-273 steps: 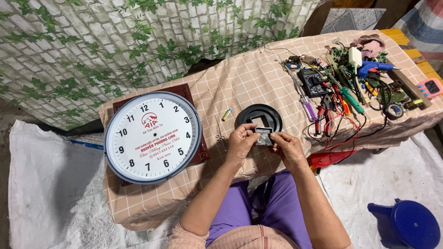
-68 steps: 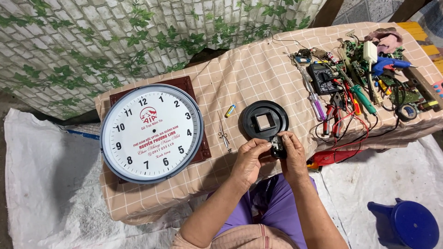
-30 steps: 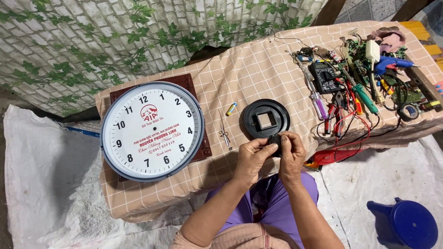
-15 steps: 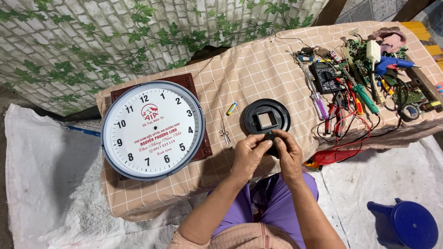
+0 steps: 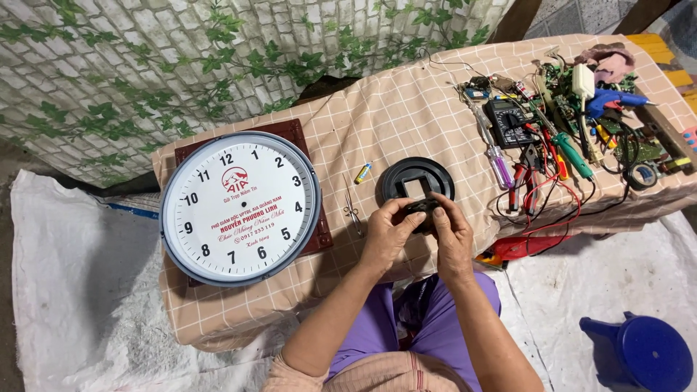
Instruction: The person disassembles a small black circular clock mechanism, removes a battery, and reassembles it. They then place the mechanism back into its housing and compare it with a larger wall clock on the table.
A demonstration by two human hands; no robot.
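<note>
My left hand (image 5: 386,231) and my right hand (image 5: 451,231) are pressed together around a small black clock movement (image 5: 420,209), just in front of a round black plastic back cover (image 5: 417,178) with a square hole in its middle. Both hands grip the small part, and fingers hide most of it. A large round white wall clock face (image 5: 239,207) with black numerals lies on a dark red board to the left. A thin pair of tweezers (image 5: 351,207) and a small yellow-and-blue battery (image 5: 363,173) lie between the clock and the cover.
The low table wears a beige checked cloth (image 5: 406,109). At the right lie a multimeter (image 5: 508,122), screwdrivers (image 5: 494,154), pliers, a blue glue gun (image 5: 613,100), circuit boards and red wires. A blue plastic stool (image 5: 642,352) stands on white sheeting at lower right.
Over nine seconds the hands stayed closed on the small part in front of the black cover. In the last second they lifted slightly toward the cover; the view shifted a little.
</note>
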